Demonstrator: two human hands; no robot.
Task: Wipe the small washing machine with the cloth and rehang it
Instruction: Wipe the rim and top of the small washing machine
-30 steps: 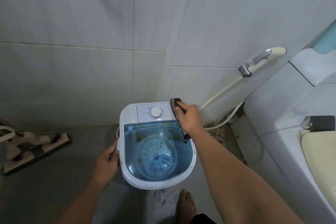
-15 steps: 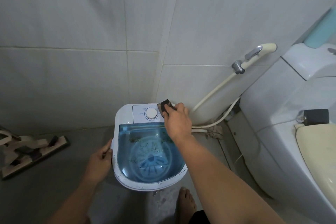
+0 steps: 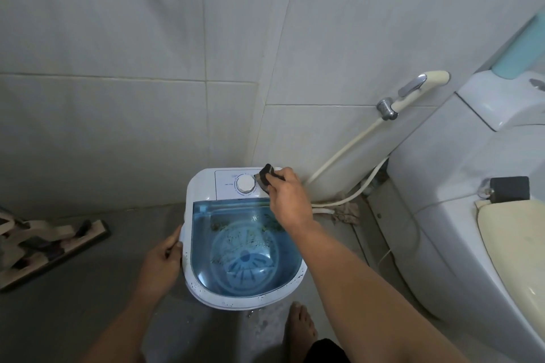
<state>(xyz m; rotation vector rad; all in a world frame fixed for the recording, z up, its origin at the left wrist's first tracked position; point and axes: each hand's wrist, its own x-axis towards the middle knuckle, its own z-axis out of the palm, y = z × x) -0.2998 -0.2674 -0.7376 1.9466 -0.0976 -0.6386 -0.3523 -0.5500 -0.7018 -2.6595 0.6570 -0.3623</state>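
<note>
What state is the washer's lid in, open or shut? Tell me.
Shut: the blue see-through lid lies flat within the washing machine's white rim.

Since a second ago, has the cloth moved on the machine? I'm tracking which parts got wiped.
Yes. The cloth, held in the right hand, went from the blue lid's right edge toward the back, onto the white panel beside the dial.

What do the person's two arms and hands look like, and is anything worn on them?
Both forearms are bare, with no sleeves in view. The left hand and the right hand wear no gloves, and no rings, watch or bracelets are visible. The fingers are uncovered.
</note>
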